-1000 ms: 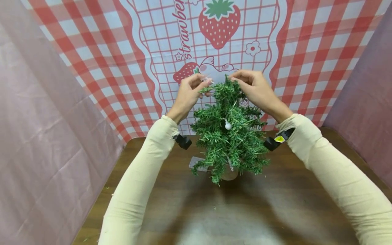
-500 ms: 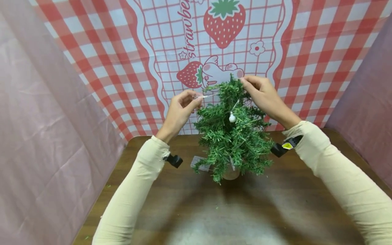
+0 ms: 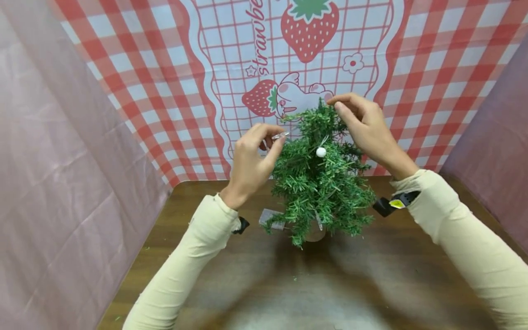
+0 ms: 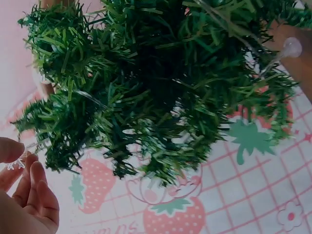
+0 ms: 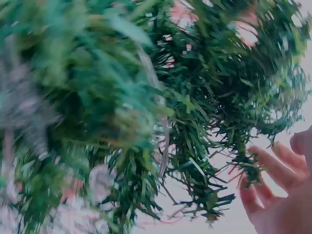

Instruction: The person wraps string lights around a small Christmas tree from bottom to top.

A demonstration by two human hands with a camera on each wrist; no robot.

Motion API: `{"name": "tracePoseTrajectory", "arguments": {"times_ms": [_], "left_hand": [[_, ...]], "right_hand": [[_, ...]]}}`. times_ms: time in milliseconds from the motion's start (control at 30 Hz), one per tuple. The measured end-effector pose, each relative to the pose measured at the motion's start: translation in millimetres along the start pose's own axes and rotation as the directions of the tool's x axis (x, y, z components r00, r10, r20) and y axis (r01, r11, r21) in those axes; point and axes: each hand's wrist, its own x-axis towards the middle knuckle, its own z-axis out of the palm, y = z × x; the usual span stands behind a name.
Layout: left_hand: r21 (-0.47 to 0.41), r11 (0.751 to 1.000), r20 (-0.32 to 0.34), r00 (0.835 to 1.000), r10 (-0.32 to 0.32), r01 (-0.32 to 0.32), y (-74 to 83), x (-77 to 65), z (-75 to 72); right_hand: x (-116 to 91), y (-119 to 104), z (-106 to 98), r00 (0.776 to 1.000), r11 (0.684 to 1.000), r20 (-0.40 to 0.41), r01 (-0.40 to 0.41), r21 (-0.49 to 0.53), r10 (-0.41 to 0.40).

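A small green artificial Christmas tree (image 3: 326, 183) stands on the table. At its upper left, my left hand (image 3: 252, 160) pinches a clear snowflake ornament (image 4: 15, 165) between thumb and fingers; part of it is hidden by the fingers. Beside the treetop is my right hand (image 3: 365, 121), its thumb and fingers apart. In the right wrist view its fingers (image 5: 278, 168) are close to a branch tip, and I cannot tell whether they touch it. A white ball (image 3: 321, 151) hangs on the front of the tree from a thin pale strand. Lower down dangles a clear ornament (image 3: 318, 221).
Brown wooden table (image 3: 247, 275) lies beneath the tree. Left of its round base (image 3: 315, 235) is a flat greyish piece (image 3: 270, 217). A red checked strawberry cloth (image 3: 165, 82) hangs behind, with pink cloth (image 3: 53, 183) at the sides.
My left hand has come down from near the treetop, moved out left, then back slightly toward the tree with the snowflake. My right thumb and fingers have parted at the top.
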Motion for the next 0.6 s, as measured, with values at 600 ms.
{"name": "tracePoseTrajectory", "arguments": {"times_ms": [600], "left_hand": [[0.259, 0.949, 0.043, 0.983, 0.178, -0.183, 33.4, 24.9, 16.2]], "right_hand": [[-22.2, -52.1, 14.6, 0.842, 0.815, -0.022, 0.515, -0.265, -0.539]]}}
